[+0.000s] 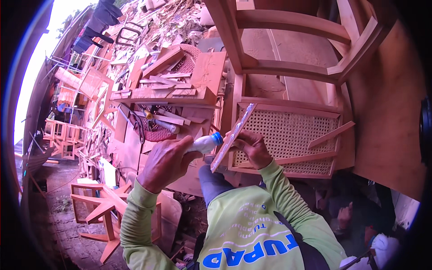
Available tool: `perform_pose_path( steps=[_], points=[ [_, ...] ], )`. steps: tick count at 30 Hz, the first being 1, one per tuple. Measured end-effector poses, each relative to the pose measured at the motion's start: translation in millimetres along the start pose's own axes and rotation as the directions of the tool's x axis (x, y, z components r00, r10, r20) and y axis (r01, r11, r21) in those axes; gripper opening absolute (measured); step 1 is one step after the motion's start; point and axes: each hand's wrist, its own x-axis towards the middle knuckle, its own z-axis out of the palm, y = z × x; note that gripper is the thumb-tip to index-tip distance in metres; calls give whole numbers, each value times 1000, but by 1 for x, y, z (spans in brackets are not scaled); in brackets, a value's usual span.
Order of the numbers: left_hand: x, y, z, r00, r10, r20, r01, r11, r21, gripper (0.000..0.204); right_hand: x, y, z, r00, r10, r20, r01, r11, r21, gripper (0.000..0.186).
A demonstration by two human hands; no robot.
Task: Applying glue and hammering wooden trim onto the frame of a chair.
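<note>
My left hand (pixel 167 161) is wrapped round a white squeeze bottle (pixel 203 144) with a blue cap, tilted with its capped end toward a thin wooden strip (pixel 231 139). The strip is slanted upright, pinched near its middle by my right hand (pixel 254 147). A wavy line of white glue (pixel 245 118) runs along the strip's face. Just beyond my right hand lies a wooden frame with a woven cane panel (pixel 279 128). Two loose strips rest on it: a short one (pixel 332 135) at its right and a longer one (pixel 292 159) along its near edge.
A wooden chair frame (pixel 292 67) rises behind the cane panel. Left of it, a work surface (pixel 209 72) carries wood offcuts (pixel 168 83) and a yellow-and-black tool (pixel 148 114). Wooden furniture parts (pixel 105 202) stand at lower left. Another person's hand (pixel 345 215) shows at lower right.
</note>
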Motion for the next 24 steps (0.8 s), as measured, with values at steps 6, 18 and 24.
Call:
perform_pose_path(
  steps=[6,18,24],
  points=[
    [6,-14,-2,999,17,-39,-18,999,-40,23,2,3,-6,995,98,-20,-92,979,180,25],
    [-35,-174,98,955,-266,134,286,691,-664,43,-5,-18,-31,977,92,-195,-69,991,118,24],
    [4,-196,116,960,-84,265,188,899,-396,46,-3,-6,-34,972,136,-194,-111,985,132,24]
  ],
)
